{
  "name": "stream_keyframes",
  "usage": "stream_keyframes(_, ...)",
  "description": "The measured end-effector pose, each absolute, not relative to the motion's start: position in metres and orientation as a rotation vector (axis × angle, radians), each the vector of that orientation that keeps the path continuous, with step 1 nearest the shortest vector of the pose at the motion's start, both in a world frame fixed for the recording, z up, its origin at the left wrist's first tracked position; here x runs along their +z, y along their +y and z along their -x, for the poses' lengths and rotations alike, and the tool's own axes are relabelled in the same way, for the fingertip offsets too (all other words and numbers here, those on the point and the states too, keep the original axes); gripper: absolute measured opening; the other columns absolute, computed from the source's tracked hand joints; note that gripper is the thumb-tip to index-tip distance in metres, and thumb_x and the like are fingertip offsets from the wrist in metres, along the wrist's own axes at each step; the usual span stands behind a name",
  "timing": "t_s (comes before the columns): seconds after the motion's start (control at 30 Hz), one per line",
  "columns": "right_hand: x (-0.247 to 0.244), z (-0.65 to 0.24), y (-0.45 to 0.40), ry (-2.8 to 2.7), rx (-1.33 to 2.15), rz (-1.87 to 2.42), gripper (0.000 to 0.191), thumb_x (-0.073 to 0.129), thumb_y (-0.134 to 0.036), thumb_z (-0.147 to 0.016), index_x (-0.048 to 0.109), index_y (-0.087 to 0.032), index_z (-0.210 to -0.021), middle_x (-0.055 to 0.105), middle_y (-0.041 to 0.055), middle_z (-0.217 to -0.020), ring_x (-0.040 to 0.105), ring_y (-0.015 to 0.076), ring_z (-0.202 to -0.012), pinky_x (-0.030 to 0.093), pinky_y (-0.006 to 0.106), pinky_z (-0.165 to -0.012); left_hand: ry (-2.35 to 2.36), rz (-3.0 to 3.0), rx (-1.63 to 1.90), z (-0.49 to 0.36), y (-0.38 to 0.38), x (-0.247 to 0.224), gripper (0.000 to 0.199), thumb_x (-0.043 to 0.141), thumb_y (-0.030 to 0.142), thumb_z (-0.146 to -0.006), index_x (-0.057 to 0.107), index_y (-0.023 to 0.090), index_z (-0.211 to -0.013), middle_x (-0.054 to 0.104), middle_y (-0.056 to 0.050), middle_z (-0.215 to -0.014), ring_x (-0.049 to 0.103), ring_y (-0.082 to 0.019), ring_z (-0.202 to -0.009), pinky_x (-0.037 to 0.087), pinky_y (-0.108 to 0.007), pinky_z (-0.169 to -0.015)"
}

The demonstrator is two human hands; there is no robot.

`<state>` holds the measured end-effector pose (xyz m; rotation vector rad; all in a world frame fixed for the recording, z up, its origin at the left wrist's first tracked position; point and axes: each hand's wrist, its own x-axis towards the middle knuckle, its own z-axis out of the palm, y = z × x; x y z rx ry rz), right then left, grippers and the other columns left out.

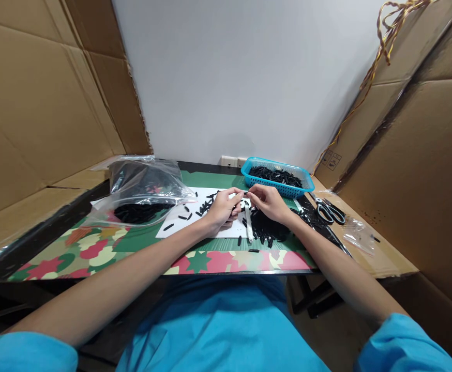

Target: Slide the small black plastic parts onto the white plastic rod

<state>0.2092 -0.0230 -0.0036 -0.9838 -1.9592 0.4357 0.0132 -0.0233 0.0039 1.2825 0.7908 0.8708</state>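
Note:
Over a white sheet point(171, 223), my left hand point(223, 211) and my right hand point(269, 202) meet fingertip to fingertip. Between them is a small black stick-like piece point(245, 194), pinched at its ends by both hands. The left fingers curl inward, and something dark shows under them. Below my right hand spreads a heap of the same black pieces point(267, 227). A flat white strip point(249, 225) lies upright in view at the heap's left edge. Several loose pieces point(168, 227) are scattered on the sheet to the left.
At the back right stands a blue basket point(307, 182) full of black pieces. A clear zip bag point(148, 181) with black pieces lies left. Scissors point(329, 212) and a small plastic bag point(360, 236) rest on cardboard at right. Cardboard walls point(47, 93) flank the table.

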Motion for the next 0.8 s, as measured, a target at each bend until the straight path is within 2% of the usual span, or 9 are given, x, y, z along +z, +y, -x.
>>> stream_keyframes(0.27,-0.0071,-0.2098,-0.0196,-1.946,0.422,0.981,0.031,0.06,-0.05,-0.102,0.064,-0.02,-0.092,0.07,0.0003,-0.069,0.061,0.0154,-0.06,0.044,0.027,-0.06,0.796,-1.285,0.88,-0.0125,-0.0216,0.0025,0.025,0.068,0.049,-0.097,0.059,0.027,-0.101,0.041,0.012,-0.051,0.023,-0.004,-0.032,0.013,-0.012,-0.035)
stream_keyframes(0.53,-0.006,-0.2112,-0.0202,-1.945,0.395,1.002,0.022,0.057,-0.039,-0.102,0.067,-0.02,-0.099,0.07,0.0003,-0.07,0.061,0.0159,-0.062,0.045,0.028,-0.062,0.788,-1.284,0.88,-0.0119,-0.0224,0.0034,0.028,0.069,0.052,-0.096,0.057,0.026,-0.096,0.04,0.012,-0.051,0.023,-0.004,-0.033,0.013,-0.012,-0.035)
stream_keyframes(0.8,-0.0038,-0.2119,-0.0221,-1.948,0.347,1.026,0.02,0.06,-0.038,-0.1,0.068,-0.02,-0.105,0.069,0.0009,-0.074,0.058,0.0166,-0.064,0.045,0.028,-0.063,0.794,-1.268,0.884,-0.0126,-0.0243,0.0066,0.025,0.069,0.049,-0.096,0.058,0.027,-0.1,0.04,0.012,-0.051,0.023,-0.004,-0.032,0.013,-0.012,-0.035)
